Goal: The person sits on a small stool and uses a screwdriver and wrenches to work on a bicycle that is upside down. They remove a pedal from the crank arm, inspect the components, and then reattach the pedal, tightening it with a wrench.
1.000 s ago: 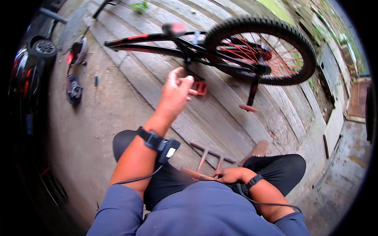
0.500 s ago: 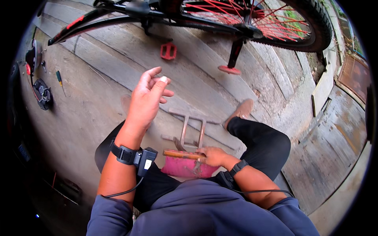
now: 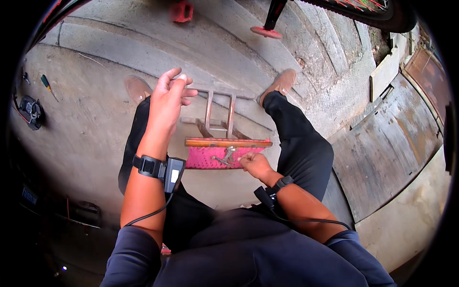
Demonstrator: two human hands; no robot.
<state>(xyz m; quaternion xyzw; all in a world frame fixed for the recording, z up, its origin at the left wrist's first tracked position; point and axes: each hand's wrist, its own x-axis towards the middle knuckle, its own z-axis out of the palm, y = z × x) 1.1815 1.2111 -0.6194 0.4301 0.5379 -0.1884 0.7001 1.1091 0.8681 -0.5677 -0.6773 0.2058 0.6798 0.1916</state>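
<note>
With the clock centred on the view, a black device (image 3: 32,112) lies on the ground between nine and ten o'clock, and beside it a screwdriver (image 3: 46,82) points its shaft toward five.

The left forearm comes in from seven o'clock and rises steeply, its wrist ringed by a black strap with a box-shaped unit (image 3: 174,174). The left hand (image 3: 168,98) hangs in the air between ten and eleven o'clock, thumb toward the viewer, fingers loosely spread and half bent toward one o'clock; its grip is fairly wide and holds nothing. A red pedal (image 3: 181,12) shows beyond it, between eleven and twelve.

A wooden stool with a pink seat (image 3: 201,158) stands just below the centre, between the legs, its wooden legs reaching toward twelve. On the seat, right of its middle, lie metal tools (image 3: 224,160).

The right forearm slants in from five o'clock toward ten, with a black band (image 3: 284,182) at the wrist. The right hand (image 3: 256,165), at four o'clock, is low over the seat's right end, knuckles up, thumb and fingers drawn narrowly together just beside the tools; whether they pinch anything I cannot tell. Farther off, a bicycle wheel (image 3: 389,18) shows between one and two.
</note>
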